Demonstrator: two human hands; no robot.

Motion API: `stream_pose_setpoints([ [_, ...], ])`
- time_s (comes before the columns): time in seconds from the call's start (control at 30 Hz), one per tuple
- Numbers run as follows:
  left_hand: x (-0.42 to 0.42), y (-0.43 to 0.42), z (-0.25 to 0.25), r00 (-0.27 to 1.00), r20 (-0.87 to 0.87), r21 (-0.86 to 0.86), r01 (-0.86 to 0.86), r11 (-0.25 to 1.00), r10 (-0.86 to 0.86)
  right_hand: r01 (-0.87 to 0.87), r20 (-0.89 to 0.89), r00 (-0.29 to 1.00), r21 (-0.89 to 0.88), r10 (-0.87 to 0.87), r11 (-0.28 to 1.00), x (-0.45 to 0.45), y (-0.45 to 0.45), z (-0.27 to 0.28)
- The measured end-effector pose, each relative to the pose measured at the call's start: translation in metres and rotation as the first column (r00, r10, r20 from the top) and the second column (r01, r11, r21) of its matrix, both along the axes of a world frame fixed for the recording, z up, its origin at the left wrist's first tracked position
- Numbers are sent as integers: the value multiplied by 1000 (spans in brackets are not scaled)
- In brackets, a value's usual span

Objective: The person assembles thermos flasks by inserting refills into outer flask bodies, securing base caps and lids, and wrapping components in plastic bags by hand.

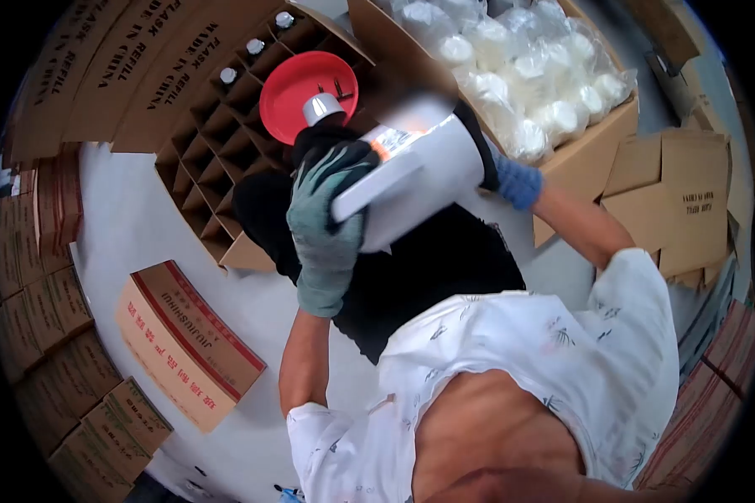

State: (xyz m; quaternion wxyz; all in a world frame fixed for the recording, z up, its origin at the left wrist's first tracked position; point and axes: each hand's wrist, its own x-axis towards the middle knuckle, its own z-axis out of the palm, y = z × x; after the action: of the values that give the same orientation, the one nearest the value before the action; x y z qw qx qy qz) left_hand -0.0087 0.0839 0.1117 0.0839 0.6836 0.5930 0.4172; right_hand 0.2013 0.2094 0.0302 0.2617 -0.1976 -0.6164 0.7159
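Observation:
A white cylindrical jug-like body (445, 168) with a handle and an orange-marked label lies tilted across my lap. My left hand (327, 214), in a grey-green glove, is closed around its handle side. A black glove with a blue cuff covers my right hand (481, 151), which holds the far right end; its fingers are mostly hidden. Just above my left hand is a silver cap (322, 108), in front of a red bowl (281, 92) holding a few small dark pieces. The jug's upper edge is blurred.
The bowl rests on a divided carton (195, 163) with silver-topped items in some compartments. At upper right, an open box (596, 151) holds plastic-wrapped white items (528, 75). Flattened cardboard (688, 201) lies at right, a printed carton (189, 344) on the floor, stacked boxes (46, 310) at left.

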Motion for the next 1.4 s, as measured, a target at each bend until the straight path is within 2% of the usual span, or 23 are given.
stream_pose_setpoints([
  [0.03, -1, 1, 11, 997, 2, -71, 74, 995, -74, -8, 58, 998, -133, 15, 991, -3, -1, -3],
  [0.1, -15, 1, -4, 985, 170, -54, -14, 998, 23, -55, 188, 982, 324, -7, 945, 1, 16, 8],
  [0.17, -43, -19, -24, 945, 289, -117, -124, 985, 153, 65, -29, 998, 309, -59, 949, -27, 17, 20],
  [0.2, -60, -30, -27, 918, 337, -166, -162, 973, 210, -9, 88, 996, -167, 24, 986, -35, 20, 50],
  [0.27, -84, -53, -6, 805, 519, -251, -177, 952, 286, 63, 144, 984, 281, -107, 958, -47, 51, 20],
  [0.33, -109, -77, 10, 800, 460, -317, -257, 913, 385, 107, 184, 941, 636, -285, 764, -63, 92, -30],
  [0.4, -128, -100, 6, 712, 478, -439, -313, 842, 514, -1, 377, 901, 493, -213, 870, -98, 120, -63],
  [0.47, -137, -119, -21, 705, 414, -425, -409, 807, 575, -214, 431, 850, 808, -304, 548, -147, 138, -98],
  [0.53, -136, -126, -32, 412, 711, -467, -329, 821, 569, -503, 530, 767, 847, -362, 174, -198, 150, -127],
  [0.57, -128, -126, -35, 327, 758, -461, -342, 819, 564, -679, 674, 632, 720, -382, 146, -220, 154, -138],
  [0.67, -132, -137, -45, 191, 809, -485, -318, 814, 556, -684, 676, 652, 720, -343, 119, -248, 165, -163],
  [0.73, -132, -145, -53, 188, 776, -512, -370, 775, 602, -728, 736, 611, 667, -292, 159, -257, 171, -167],
  [0.77, -136, -153, -60, 542, 478, -536, -443, 719, 691, -711, 728, 624, 680, -286, 180, -261, 174, -178],
  [0.8, -136, -156, -65, 482, 544, -513, -456, 727, 687, -692, 717, 636, 694, -287, 200, -263, 179, -180],
  [0.9, -131, -140, -70, 352, 676, -453, -494, 742, 647, -58, 459, 738, 773, -494, 632, -262, 187, -182],
  [0.93, -129, -133, -67, 337, 683, -450, -504, 737, 647, 241, 513, 717, 453, -472, 858, -264, 188, -153],
  [1.0, -134, -123, -69, 324, 720, -431, -483, 762, 613, 88, 93, 994, -373, -57, 924, -247, 203, -148],
  [1.07, -151, -124, -74, 331, 763, -415, -406, 814, 555, -132, -75, 990, -289, 115, 948, -219, 157, -59],
  [1.13, -157, -115, -72, 110, 894, -372, -354, 858, 434, -227, -24, 973, 109, 231, 968, -191, 118, 23],
  [1.17, -161, -114, -73, 198, 857, -399, -328, 856, 476, -244, -86, 956, 306, 281, 920, -179, 108, 29],
  [1.27, -144, -101, -57, 241, 860, -383, -280, 880, 451, -178, -224, 821, 773, 524, 609, -150, 86, 67],
  [1.33, -134, -96, -45, 574, 702, -344, -246, 906, 422, -200, -44, 820, 912, 571, 358, -145, 65, 84],
  [1.4, -130, -102, -54, 411, 832, -346, -141, 927, 373, -107, -99, 782, 951, 615, 289, -137, 51, 115],
])
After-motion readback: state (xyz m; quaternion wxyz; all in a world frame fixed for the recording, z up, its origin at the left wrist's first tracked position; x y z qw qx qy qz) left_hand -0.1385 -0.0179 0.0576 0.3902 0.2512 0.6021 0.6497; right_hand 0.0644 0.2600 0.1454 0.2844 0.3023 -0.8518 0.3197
